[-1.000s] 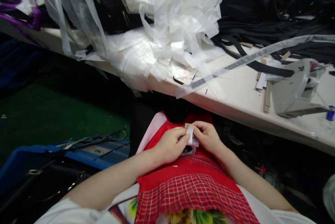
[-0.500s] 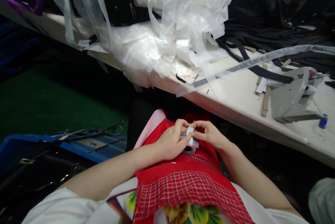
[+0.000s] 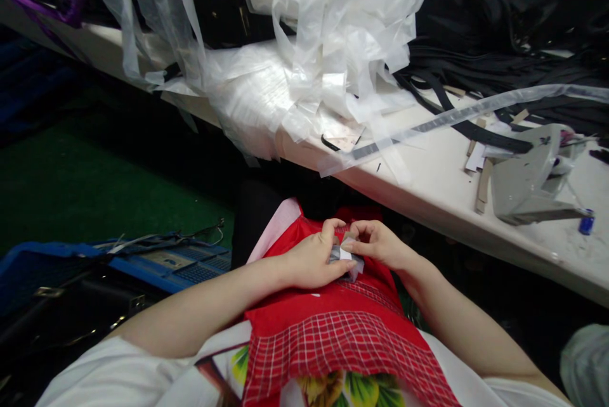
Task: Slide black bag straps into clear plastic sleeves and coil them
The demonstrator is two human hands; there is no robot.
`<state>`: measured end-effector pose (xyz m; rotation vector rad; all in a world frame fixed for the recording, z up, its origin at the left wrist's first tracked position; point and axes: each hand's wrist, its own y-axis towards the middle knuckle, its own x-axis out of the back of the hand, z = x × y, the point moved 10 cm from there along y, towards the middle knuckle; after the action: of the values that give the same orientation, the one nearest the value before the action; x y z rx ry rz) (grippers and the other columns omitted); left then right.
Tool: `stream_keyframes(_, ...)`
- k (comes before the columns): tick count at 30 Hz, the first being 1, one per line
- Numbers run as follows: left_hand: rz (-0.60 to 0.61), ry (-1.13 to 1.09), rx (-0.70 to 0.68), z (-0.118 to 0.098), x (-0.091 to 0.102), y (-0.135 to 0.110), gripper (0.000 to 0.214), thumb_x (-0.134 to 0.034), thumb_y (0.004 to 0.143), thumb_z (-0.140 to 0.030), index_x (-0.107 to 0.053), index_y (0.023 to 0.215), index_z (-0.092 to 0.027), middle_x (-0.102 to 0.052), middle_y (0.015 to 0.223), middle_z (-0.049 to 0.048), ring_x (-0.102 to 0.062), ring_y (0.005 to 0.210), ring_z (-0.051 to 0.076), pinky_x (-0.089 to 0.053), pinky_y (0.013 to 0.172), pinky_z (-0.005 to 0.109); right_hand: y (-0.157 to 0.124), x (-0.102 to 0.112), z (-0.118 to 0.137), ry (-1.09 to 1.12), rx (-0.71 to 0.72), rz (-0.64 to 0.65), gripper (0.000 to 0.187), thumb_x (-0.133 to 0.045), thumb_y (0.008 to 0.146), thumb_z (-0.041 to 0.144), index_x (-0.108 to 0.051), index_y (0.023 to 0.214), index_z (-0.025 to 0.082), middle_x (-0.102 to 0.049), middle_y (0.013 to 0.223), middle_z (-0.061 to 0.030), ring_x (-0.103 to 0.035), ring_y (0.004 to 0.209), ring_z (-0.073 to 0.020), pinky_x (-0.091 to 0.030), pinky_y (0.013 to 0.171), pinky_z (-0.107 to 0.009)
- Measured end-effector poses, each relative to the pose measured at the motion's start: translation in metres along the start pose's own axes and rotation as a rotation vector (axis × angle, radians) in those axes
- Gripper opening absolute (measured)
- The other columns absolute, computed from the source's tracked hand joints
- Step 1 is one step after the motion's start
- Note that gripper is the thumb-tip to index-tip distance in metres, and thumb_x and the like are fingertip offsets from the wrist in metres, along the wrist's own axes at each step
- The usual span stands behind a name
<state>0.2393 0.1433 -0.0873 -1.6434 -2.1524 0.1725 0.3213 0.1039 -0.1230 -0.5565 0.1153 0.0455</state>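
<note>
Over my lap, my left hand [image 3: 311,261] is closed around a small dark bundle in clear plastic [image 3: 353,275], its thumb pressed along the near side. What the bundle contains is mostly hidden by my fingers. A small white slip [image 3: 345,255] lies against the bundle. My right hand [image 3: 380,245] pinches a thin pale piece at the slip's upper end between thumb and forefinger. Whether that piece is tape or paper I cannot tell. Both hands nearly touch, just above the red apron [image 3: 304,318].
Ahead runs a white table [image 3: 419,172] bearing a heap of clear plastic sleeves [image 3: 266,90], a black strap in a clear sleeve [image 3: 428,125], black straps [image 3: 466,64] and a grey tape dispenser [image 3: 528,179]. A blue crate [image 3: 185,264] with black goods stands at left.
My left thumb has shifted slightly right and down, off the white slip. My right fingers have moved a little on the slip's upper end. The bundle stays in my left hand.
</note>
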Motion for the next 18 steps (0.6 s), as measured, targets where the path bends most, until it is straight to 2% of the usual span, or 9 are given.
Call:
stream_keyframes(2,0.121,-0.071,0.030,0.007,-0.010,0.004,0.039,-0.061,0.084,-0.038,-0.050,0.115,-0.016,-0.071,0.093,0.0097,-0.068,0.079,0.022,-0.052,0.067,0.032,-0.002,0.003,0.011,-0.197,0.098,-0.056,0.033,-0.073,0.079,0.041,-0.056,0.067,0.016,-0.059,0.063,0.0010,-0.049,0.056,-0.0101,-0.039,0.054,-0.023)
stream_keyframes(4,0.250,-0.273,0.087,0.014,-0.021,0.007,0.033,-0.059,0.085,-0.040,-0.053,0.107,-0.016,-0.068,0.076,0.0038,-0.061,0.057,0.015,-0.044,0.052,0.024,-0.008,0.006,0.032,-0.458,0.239,-0.137,0.028,-0.069,0.084,0.036,-0.058,0.066,0.016,-0.060,0.065,-0.0001,-0.052,0.060,-0.0114,-0.040,0.057,-0.023)
stream_keyframes(6,0.304,-0.521,0.156,0.019,-0.026,0.010,0.034,-0.066,0.080,-0.040,-0.055,0.101,-0.015,-0.066,0.068,0.0004,-0.051,0.047,0.009,-0.035,0.044,0.019,-0.018,-0.001,0.053,-0.688,0.378,-0.162,0.024,-0.063,0.088,0.031,-0.061,0.069,0.017,-0.061,0.068,-0.0014,-0.054,0.064,-0.0123,-0.041,0.061,-0.024)
stream_keyframes(8,0.278,-0.710,0.208,0.023,-0.025,0.014,0.035,-0.074,0.070,-0.034,-0.058,0.094,-0.014,-0.066,0.066,0.0002,-0.047,0.045,0.007,-0.032,0.043,0.018,-0.027,-0.014,0.066,-0.867,0.465,-0.109,0.020,-0.058,0.093,0.032,-0.065,0.080,0.018,-0.064,0.075,-0.0037,-0.057,0.069,-0.0140,-0.045,0.066,-0.026)
stream_keyframes(11,0.154,-0.921,0.265,0.029,-0.018,0.021,0.032,-0.069,0.065,-0.028,-0.064,0.092,-0.013,-0.066,0.066,0.0013,-0.049,0.046,0.008,-0.035,0.045,0.020,-0.040,-0.029,0.075,-1.123,0.521,-0.089,0.027,-0.055,0.094,0.038,-0.066,0.104,0.016,-0.067,0.098,-0.0110,-0.062,0.087,-0.0211,-0.051,0.079,-0.034)
stream_keyframes(14,0.025,-0.972,0.275,0.030,-0.008,0.029,0.029,-0.064,0.070,-0.030,-0.065,0.094,-0.013,-0.067,0.069,0.0019,-0.052,0.048,0.009,-0.037,0.048,0.021,-0.049,-0.028,0.082,-1.232,0.566,-0.211,0.033,-0.056,0.093,0.038,-0.062,0.116,0.014,-0.065,0.114,-0.0155,-0.062,0.100,-0.0263,-0.052,0.088,-0.041)
stream_keyframes(18,0.001,-0.876,0.190,0.016,0.003,0.036,0.037,-0.067,0.078,-0.040,-0.059,0.104,-0.015,-0.064,0.070,-0.0010,-0.050,0.048,0.007,-0.036,0.048,0.020,-0.063,-0.003,0.087,-1.032,0.587,-0.473,0.031,-0.059,0.092,0.028,-0.058,0.121,0.019,-0.067,0.116,-0.0104,-0.063,0.106,-0.0226,-0.052,0.095,-0.038)
